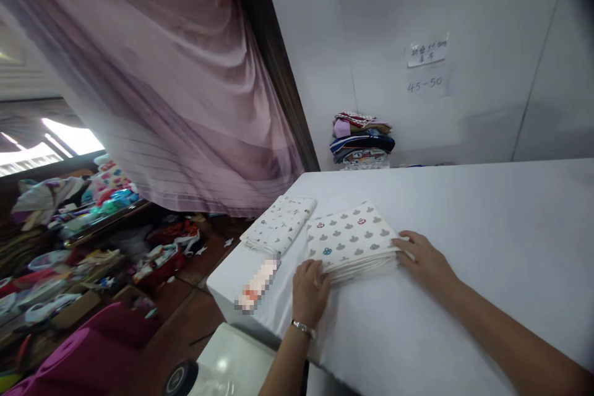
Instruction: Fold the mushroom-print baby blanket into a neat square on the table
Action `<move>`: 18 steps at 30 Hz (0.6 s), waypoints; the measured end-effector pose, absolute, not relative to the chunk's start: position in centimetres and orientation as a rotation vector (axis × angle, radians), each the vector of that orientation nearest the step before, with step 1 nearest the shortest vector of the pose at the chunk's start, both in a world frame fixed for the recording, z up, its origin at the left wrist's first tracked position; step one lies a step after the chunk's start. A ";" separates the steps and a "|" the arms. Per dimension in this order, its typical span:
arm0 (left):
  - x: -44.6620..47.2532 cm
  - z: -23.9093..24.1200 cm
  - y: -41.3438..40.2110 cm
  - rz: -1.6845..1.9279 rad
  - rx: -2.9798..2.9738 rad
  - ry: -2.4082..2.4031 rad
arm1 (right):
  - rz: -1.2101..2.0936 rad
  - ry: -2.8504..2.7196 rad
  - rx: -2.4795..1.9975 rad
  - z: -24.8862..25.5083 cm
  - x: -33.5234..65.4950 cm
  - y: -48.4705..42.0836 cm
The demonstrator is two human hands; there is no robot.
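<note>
A folded white cloth stack printed with grey, red and blue shapes (349, 235) lies near the front left corner of a white table (487, 223). My left hand (310, 292), with a bracelet at the wrist, grips the stack's near left corner, fingers curled on the edge. My right hand (424, 262) presses against the stack's right edge, fingers bent on the layers. A second folded white cloth with small dots (279, 223) lies just left of the stack, untouched.
A blurred small object (257, 284) lies at the table's left corner. A pile of coloured folded fabrics (361, 139) stands against the white wall. A mauve curtain (176, 93) hangs left. Cluttered goods (69, 229) fill the floor and shelves at left.
</note>
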State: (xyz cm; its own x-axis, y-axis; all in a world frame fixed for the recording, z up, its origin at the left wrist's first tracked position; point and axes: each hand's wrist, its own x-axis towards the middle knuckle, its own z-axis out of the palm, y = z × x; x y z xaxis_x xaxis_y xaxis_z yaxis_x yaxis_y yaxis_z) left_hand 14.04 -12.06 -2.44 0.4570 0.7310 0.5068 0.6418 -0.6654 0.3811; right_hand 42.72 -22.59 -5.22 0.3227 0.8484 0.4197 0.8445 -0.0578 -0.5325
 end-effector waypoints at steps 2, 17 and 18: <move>14.4 -2.3 -12.0 0.967 2.615 1.206 | -0.091 -1.566 -1.794 -5.4 42.6 -22.4; 14.8 -3.3 -11.3 0.978 2.366 1.168 | 0.169 -1.526 -1.686 -5.7 43.0 -22.3; 14.5 -3.4 -10.7 1.026 2.245 1.211 | 0.236 -1.420 -1.707 -5.7 43.2 -22.1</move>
State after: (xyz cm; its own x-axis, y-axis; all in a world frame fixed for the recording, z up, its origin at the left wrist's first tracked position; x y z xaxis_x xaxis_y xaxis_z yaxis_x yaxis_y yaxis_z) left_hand 14.55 -10.75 -3.42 0.3587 0.8347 0.4179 0.5492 -0.5507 0.6286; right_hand 43.21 -22.10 -5.68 0.3287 0.8685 0.3710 0.7019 0.0382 -0.7113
